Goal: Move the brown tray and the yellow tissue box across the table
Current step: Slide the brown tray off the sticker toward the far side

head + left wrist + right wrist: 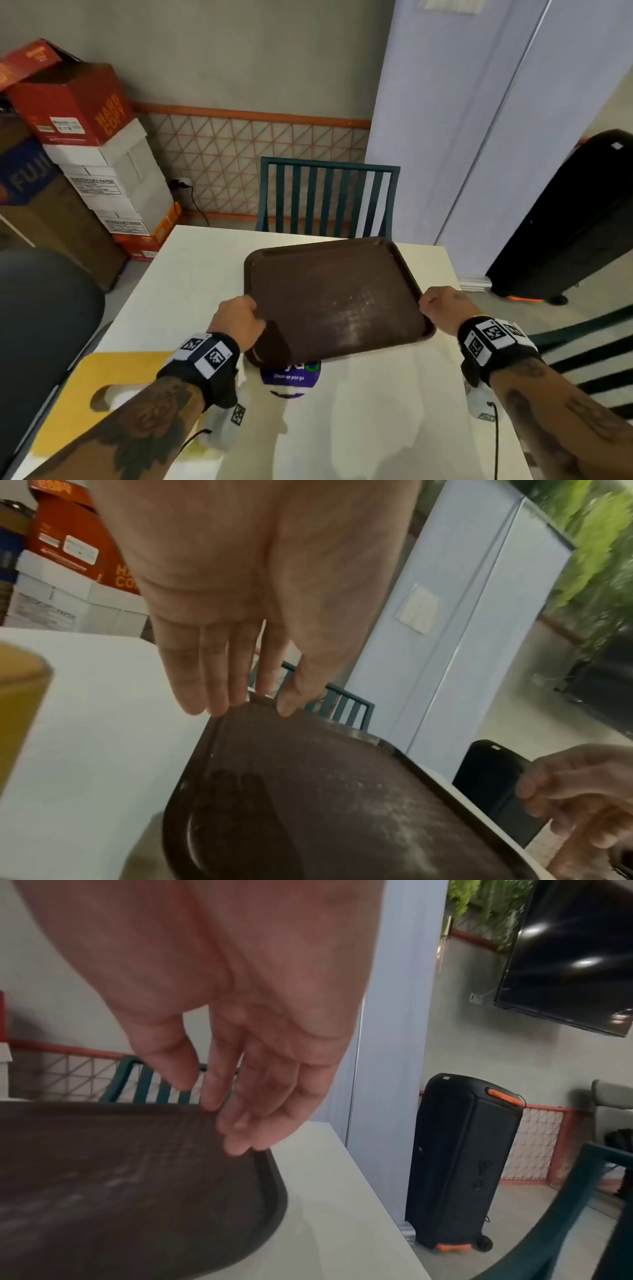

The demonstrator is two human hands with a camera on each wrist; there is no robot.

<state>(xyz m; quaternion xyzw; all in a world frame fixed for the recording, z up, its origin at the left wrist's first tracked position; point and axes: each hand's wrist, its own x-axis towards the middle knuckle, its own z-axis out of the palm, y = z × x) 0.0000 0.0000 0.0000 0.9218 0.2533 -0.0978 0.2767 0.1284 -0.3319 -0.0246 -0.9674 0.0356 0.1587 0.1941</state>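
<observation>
The brown tray (335, 298) lies empty across the far middle of the white table (359, 428). My left hand (251, 306) is at its left rim. In the left wrist view this left hand (253, 710) pinches the tray (325, 804), with the thumb inside the rim and the fingers (205, 685) outside. My right hand (424, 303) is at the right rim, and in the right wrist view the right hand (219, 1118) has lightly bent fingertips (240, 1145) on the tray (120, 1177). The yellow tissue box (102, 377) lies at the near left, partly under my left forearm.
A green slatted chair (325, 195) stands at the table's far side and another (589, 349) to the right. A black speaker (575, 222) stands on the floor at the right. Stacked paper boxes (85, 137) fill the left corner. A purple sticker (291, 377) shows under the tray's near edge.
</observation>
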